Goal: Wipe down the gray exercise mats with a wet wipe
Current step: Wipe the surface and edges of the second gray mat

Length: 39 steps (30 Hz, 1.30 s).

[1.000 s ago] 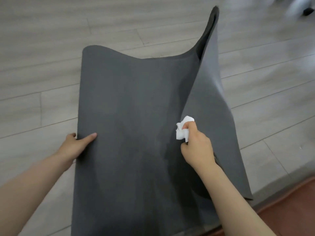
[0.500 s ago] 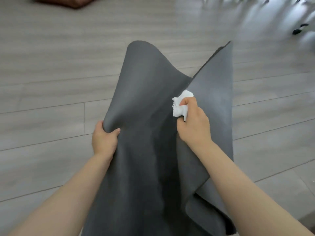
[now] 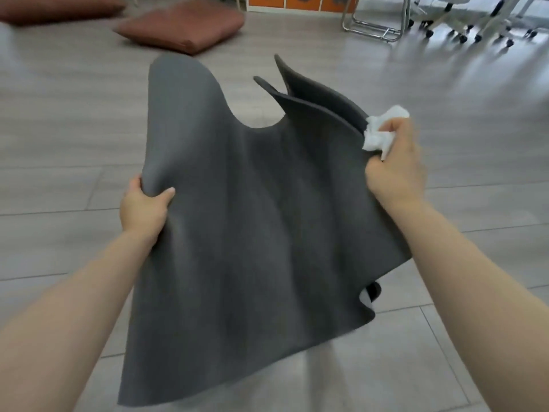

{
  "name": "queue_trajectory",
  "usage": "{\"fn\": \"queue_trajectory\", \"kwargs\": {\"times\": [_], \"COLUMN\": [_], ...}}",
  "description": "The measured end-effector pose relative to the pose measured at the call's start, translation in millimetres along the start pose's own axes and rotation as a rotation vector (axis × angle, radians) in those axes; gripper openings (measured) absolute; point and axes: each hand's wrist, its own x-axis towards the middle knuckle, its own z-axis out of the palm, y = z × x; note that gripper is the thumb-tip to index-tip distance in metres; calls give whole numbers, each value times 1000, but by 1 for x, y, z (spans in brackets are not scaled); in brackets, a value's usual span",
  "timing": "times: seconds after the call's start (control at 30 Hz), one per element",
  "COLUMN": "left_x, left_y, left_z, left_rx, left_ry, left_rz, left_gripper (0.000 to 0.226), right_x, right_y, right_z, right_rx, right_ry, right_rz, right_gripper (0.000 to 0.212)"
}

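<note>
A dark gray exercise mat [image 3: 252,233] hangs in the air between my two hands, sagging in the middle and curling up at both far corners. My left hand [image 3: 144,209] pinches its left edge, thumb on top. My right hand [image 3: 395,168] grips the right edge and also clutches a crumpled white wet wipe [image 3: 383,129] against that edge. The mat's near end droops toward the floor between my forearms.
Pale gray plank floor [image 3: 74,129] lies all around. Two reddish-brown cushions [image 3: 181,25] rest on the floor ahead. Chrome chair legs [image 3: 374,25] and wheeled office chair bases [image 3: 463,22] stand at the back right. An orange cabinet front [image 3: 300,1] is at the far wall.
My hands moved apart and lifted, spreading the mat wider off the floor. My right hand with the wipe swung right. My view tilted up, showing cushions and chairs.
</note>
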Motion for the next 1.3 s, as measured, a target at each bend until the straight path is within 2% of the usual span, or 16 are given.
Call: {"fn": "queue_trajectory", "kwargs": {"times": [0.17,0.27,0.33,0.47,0.57,0.63,0.7,0.83,0.9,1.0,1.03,1.07,1.13,1.2,1.23,1.3], "left_x": [25,27,13,-59,-137,-176,-199,-211,-211,-217,-219,-222,-226,-231,-233,-236], "left_y": [-40,-68,-73,-70,-76,-81,-90,-102,-105,-110,-108,-107,-110,-106,-105,-101], "left_z": [-5,5,21,65,90,102,110,112,110,118,124,129,136,139,141,150], "left_rx": [442,741,830,843,963,1012,1108,1152,1120,1109,1110,1098,1109,1092,1086,1134], "left_ry": [-51,-60,-147,-521,-875,-1048,-1151,-1156,-1260,-1235,-1242,-1179,-1094,-1128,-1126,-1146], "left_rz": [-7,30,129,312,453,556,686,882,897,961,966,1009,1033,949,966,952], "left_gripper": [50,82,95,90,101,111,112,103,102,98,97,96,95,91,88,85], "right_x": [7,14,15,9,5,9,19,39,37,15,4,-5,-21,-38,-49,-71], "right_y": [88,124,142,171,181,184,191,207,225,255,261,266,269,265,259,247], "right_z": [-17,-19,-17,0,5,1,-11,-52,-77,-99,-98,-92,-71,-48,-36,-12], "right_rx": [-89,-159,-251,-454,-537,-533,-528,-730,-750,-683,-710,-755,-802,-771,-737,-647], "right_ry": [-170,-221,-214,-312,-375,-366,-348,-322,-319,-437,-491,-512,-491,-475,-483,-532], "right_rz": [275,381,405,269,173,180,242,391,450,386,362,329,259,187,158,179], "right_gripper": [47,46,46,50,52,49,45,44,46,46,45,43,38,32,31,41]}}
